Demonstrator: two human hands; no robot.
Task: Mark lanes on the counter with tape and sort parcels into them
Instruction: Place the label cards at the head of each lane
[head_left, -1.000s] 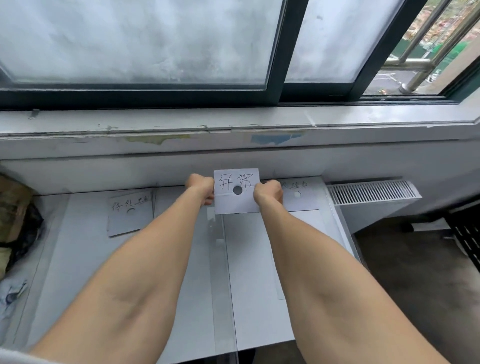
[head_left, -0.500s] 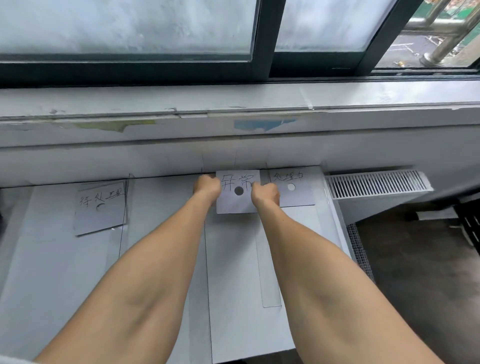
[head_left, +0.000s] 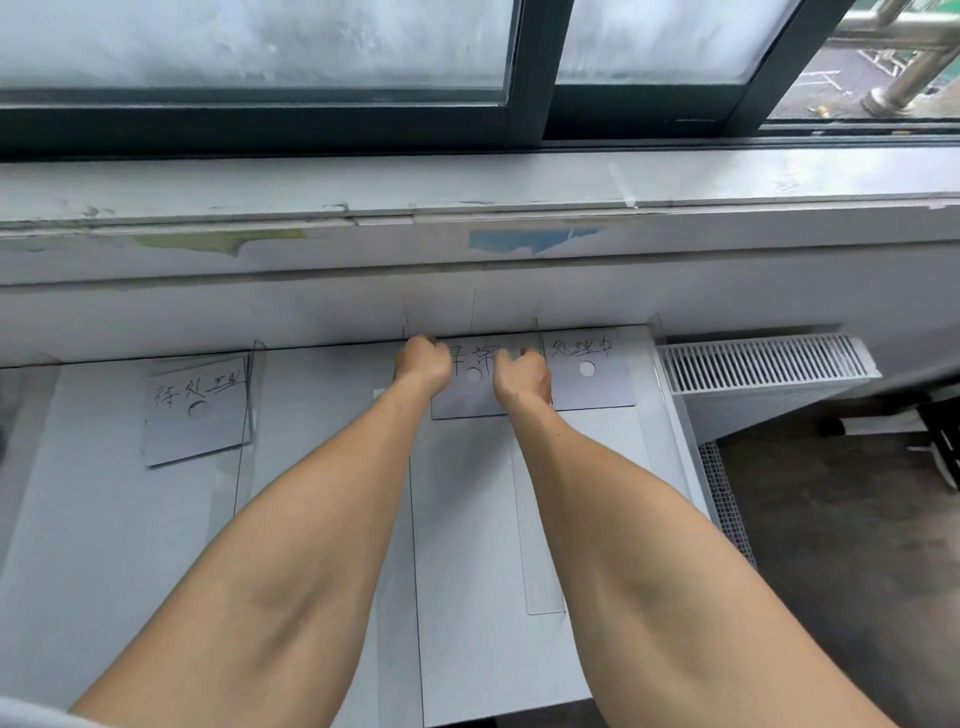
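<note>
Middle label card (head_left: 470, 401) lies at the far edge of the counter (head_left: 130, 519), close against the wall (head_left: 311, 312) under the window, with its handwritten face up. Its long axis runs left to right, parallel to that wall. The left hand (head_left: 422, 364) is on the card's far-left corner and the right hand (head_left: 522, 376) is on its right part, so the grip brackets the card end to end and neither hand is clearly nearer. Both hands have curled fingers on the card. The knuckles hide the fingertips, so I judge it a two-sided hold, not a flat press.

The card's right edge meets the right label card (head_left: 592, 379), touching it or overlapping slightly. The left label card (head_left: 196, 410) lies well apart on the far left. A clear tape strip (head_left: 540, 519) runs near to far toward the card's right portion, and a thin lane line (head_left: 415, 545) runs toward its left edge.

The coming move probably turns on this fit: the card sits across the head of the lane, square to the lines, and any correction would be a small slide left or right along the wall. No parcels are in view, so sorting appears not yet begun.
</note>
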